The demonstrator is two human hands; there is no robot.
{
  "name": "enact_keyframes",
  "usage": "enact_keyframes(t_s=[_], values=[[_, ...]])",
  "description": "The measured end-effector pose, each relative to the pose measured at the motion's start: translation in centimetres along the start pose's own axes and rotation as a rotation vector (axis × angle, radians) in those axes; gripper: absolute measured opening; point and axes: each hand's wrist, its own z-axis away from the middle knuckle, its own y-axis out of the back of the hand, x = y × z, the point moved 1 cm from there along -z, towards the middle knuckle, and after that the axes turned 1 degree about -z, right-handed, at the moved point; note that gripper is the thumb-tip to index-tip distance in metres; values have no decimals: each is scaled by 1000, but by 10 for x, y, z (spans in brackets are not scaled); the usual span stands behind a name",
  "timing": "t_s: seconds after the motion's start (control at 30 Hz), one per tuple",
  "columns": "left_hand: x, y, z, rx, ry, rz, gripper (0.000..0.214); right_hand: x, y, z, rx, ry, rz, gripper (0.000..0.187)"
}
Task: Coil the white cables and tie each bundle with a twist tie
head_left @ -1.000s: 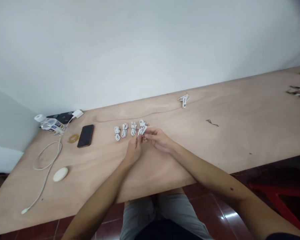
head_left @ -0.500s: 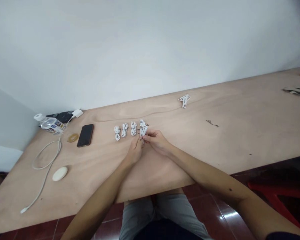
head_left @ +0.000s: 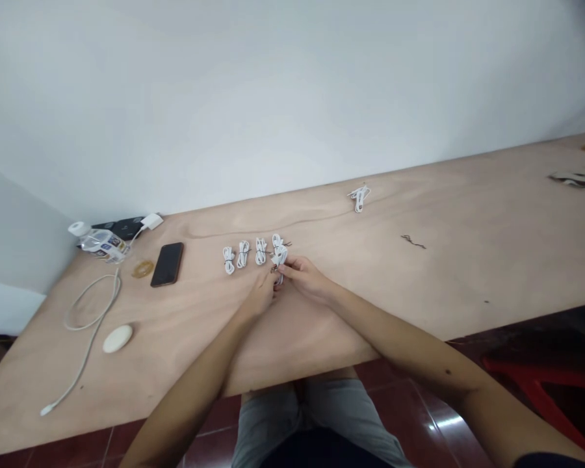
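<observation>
- White cable bundle (head_left: 279,257): up between my two hands, just short of the row on the table, top end toward the wall. More upright than a second ago, when it tilted right.
- Right hand (head_left: 308,278): thumb and fingers clamped on the bundle's right side; barely shifted.
- Left hand (head_left: 263,294): dropped a little toward me, fingers closed on the lower part. Which fingertip presses where, can't tell, too small.
- Dark tie (head_left: 273,268): bunched at the pinch between my thumbs. Whether it goes all the way round, can't tell.
- Means: grip is changing, bundle stays put; I judge the tie work as under way, not finished.
- Row of four tied bundles (head_left: 243,254): unmoved, just beyond my hands. Held one overlaps the rightmost in view; contact, can't tell.
- Farther out, all unchanged: lone white bundle (head_left: 359,199) near the wall, loose dark strands (head_left: 413,241) to the right, phone (head_left: 167,264) and bottle (head_left: 103,244) to the left.
- Table (head_left: 205,357): bare wood under my hands.
</observation>
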Motion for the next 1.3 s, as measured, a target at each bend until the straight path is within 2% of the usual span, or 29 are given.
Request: enact_keyframes(t_s=[0.1, 0.2, 0.3, 0.53, 0.6, 0.77, 0.87, 1.0, 1.13, 1.2, 1.3], values=[[2, 3, -2, -4, -59, -29, 24, -2, 3, -3, -13, 39, 58, 39], [2, 11, -5, 102, -215, -155, 31, -7, 8, -7, 47, 138, 138, 40], [3, 15, -5, 198, -338, -227, 29, -10, 11, -9, 123, 199, 239, 38], [10, 9, 1, 380, -473, -344, 23, -14, 8, -4, 156, 270, 398, 35], [11, 11, 0, 397, -509, -354, 22, -16, 7, -3, 158, 277, 424, 36], [12, 18, -2, 341, -596, -395, 15, -20, 10, -2, 123, 290, 491, 37], [12, 20, -3, 291, -567, -379, 19, -22, 13, -2, 104, 307, 530, 36], [9, 24, -6, 235, -342, -216, 30, -26, 14, -1, 84, 364, 590, 31], [4, 28, -9, 54, -161, -54, 37, -34, 13, 3, 1, 469, 707, 26], [2, 29, -10, 24, -134, -21, 36, -37, 12, 5, -34, 501, 736, 25], [3, 30, -10, 91, -188, -115, 35, -38, 12, 5, -47, 485, 756, 25]])
